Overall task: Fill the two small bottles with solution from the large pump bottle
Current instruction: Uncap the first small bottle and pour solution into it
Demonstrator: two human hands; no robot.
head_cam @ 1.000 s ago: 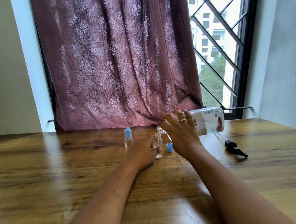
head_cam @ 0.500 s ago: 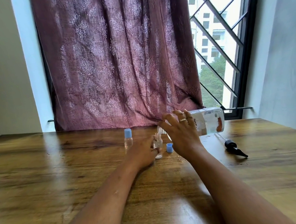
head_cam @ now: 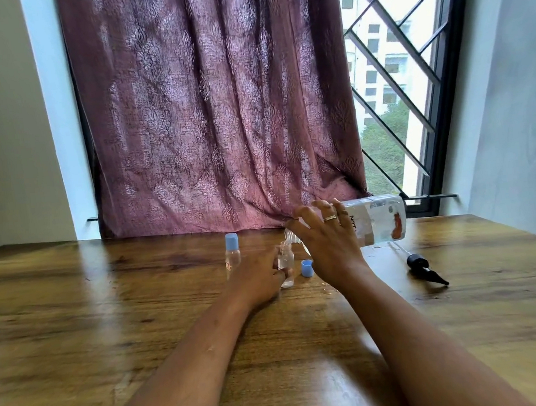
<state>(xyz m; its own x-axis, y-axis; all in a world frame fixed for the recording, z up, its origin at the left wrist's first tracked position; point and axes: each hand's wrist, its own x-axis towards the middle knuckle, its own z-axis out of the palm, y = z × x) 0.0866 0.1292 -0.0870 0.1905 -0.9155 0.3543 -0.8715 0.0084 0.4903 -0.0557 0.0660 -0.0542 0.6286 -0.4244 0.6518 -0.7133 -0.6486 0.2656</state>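
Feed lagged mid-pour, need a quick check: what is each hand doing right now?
Left hand: closed around the uncapped small bottle, steadying it upright on the table.
Right hand: closed on the large bottle, tipped with its neck over the small bottle.

Pump head [head_cam: 423, 268] obstructs right; tabletop [head_cam: 76, 335] left open.

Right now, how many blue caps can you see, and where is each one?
2. One blue cap sits screwed on the small bottle standing left of the hands. The other, a loose blue cap, lies on the table beside the open small bottle. None appears hidden.
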